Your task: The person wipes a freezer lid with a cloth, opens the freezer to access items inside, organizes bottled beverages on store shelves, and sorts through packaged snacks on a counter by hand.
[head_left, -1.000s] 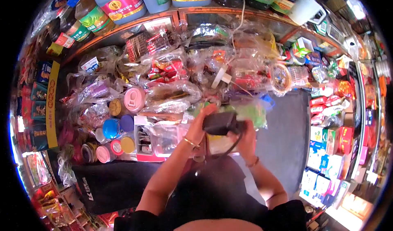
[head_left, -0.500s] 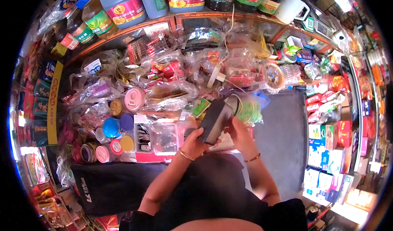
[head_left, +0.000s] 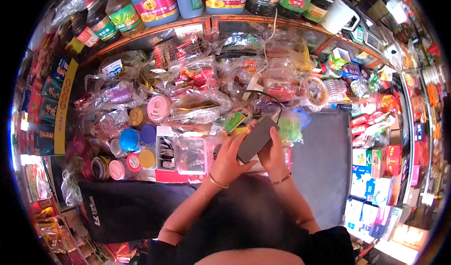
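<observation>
Held in front of me is a dark grey, box-shaped device [head_left: 258,139], tilted with its far end up to the right. My left hand [head_left: 229,159] grips its left side and lower end, thumb along the near edge. Around its right side are the fingers of my right hand [head_left: 273,154]. A black cable [head_left: 278,101] runs down toward the device's far end; whether it is plugged in I cannot make out. Beyond the device lie a white power strip [head_left: 254,84] and a green bag [head_left: 290,130]. Left of my hands stands a clear plastic box [head_left: 190,157].
Bagged goods [head_left: 199,106] cover the counter's back, with jars such as a blue-lidded one [head_left: 129,139] at left. Large oil jugs [head_left: 154,4] line the rear shelf. Grey counter surface [head_left: 324,166] lies to the right, a black cloth bag [head_left: 136,211] in front, stacked boxes [head_left: 369,185] beyond.
The device has turned, showing its broad grey face, and moved slightly right. My left hand has shifted up along its side. A black cable now shows behind it. The whole view has shifted slightly.
</observation>
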The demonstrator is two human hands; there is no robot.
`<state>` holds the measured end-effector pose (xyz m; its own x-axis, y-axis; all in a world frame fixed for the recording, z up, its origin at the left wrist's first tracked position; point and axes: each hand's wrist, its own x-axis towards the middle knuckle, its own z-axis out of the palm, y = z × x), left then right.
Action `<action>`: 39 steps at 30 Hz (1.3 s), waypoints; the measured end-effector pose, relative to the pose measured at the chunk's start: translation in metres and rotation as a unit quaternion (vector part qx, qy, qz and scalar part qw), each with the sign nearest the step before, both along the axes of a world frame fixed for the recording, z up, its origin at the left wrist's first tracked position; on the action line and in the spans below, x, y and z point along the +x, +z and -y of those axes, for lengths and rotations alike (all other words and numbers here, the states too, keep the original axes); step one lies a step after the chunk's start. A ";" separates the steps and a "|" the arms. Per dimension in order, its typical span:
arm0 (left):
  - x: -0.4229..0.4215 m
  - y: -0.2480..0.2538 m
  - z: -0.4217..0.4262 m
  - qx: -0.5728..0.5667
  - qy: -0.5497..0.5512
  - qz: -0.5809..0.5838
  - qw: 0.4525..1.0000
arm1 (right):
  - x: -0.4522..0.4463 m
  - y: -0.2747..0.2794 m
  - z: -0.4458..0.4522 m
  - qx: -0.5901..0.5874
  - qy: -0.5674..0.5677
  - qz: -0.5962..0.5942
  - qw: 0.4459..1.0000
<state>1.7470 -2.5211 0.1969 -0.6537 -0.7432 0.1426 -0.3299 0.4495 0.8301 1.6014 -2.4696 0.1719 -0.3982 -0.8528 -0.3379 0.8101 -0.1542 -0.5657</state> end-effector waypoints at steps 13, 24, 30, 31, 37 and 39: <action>0.010 -0.011 -0.013 0.260 0.040 -0.073 0.962 | 0.008 0.011 0.001 -0.096 -0.003 0.004 0.995; 0.013 -0.003 -0.017 0.239 0.069 -0.124 0.961 | 0.003 0.015 -0.004 -0.080 0.053 -0.128 0.987; 0.015 0.008 -0.025 0.085 0.047 -0.094 0.991 | 0.003 0.028 -0.009 -0.114 0.061 -0.091 0.987; 0.015 0.009 -0.027 0.100 0.042 -0.089 0.990 | 0.003 0.029 -0.009 -0.117 0.061 -0.093 0.987; 0.014 0.015 -0.030 0.083 0.036 -0.068 0.994 | 0.000 0.029 -0.009 -0.142 0.071 -0.071 0.985; 0.014 0.014 -0.031 0.080 0.036 -0.068 0.994 | -0.001 0.022 -0.012 -0.131 0.071 -0.076 0.986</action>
